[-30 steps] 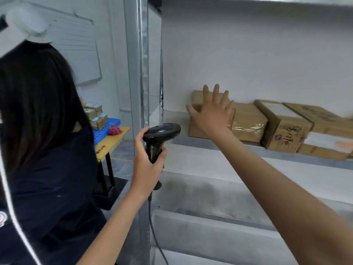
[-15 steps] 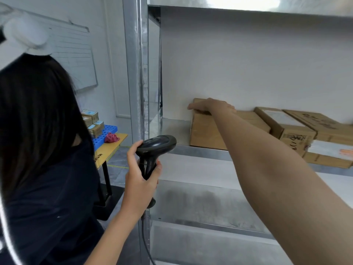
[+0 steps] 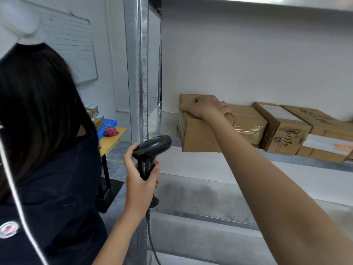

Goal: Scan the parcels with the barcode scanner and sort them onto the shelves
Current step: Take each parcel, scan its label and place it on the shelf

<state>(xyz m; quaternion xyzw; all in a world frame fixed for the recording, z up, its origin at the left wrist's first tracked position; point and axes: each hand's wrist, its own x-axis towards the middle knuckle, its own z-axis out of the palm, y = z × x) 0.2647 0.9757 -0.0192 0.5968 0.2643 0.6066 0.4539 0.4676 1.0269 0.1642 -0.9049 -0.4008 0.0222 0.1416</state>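
Left hand [image 3: 142, 178]: wrapped round the grip of the barcode scanner [image 3: 151, 150], head pointing right toward the shelf, cord hanging below.
Right hand [image 3: 205, 108]: laid on top of the leftmost parcel [image 3: 198, 134], fingers curled over its far left top edge, arm stretched out across the view.
Where the parcel sits: at the left end of the metal shelf [image 3: 164, 127], front face overhanging the shelf lip, right side touching the next box.
Step in hand, by judgement: either settling this parcel into place or drawing it out for a scan; cannot tell which.
Doing it well: keep the palm flat on the lid and move the box straight along the shelf, not at a slant, to avoid jamming it against the neighbour [image 3: 246, 121]; if pushing in, go until the front face clears the lip; keep the scanner low and clear of the upright post [image 3: 136, 73].
Risk: overhanging front could tip forward if pressed on its near edge.
Parcels on this shelf: at least four in view, the right end cut off by the frame.
Scanners: one.
Small boxes on the far table [image 3: 114, 138]: several, too small to count surely.
Other person [image 3: 47, 150]: one, at left, dark top, back turned.
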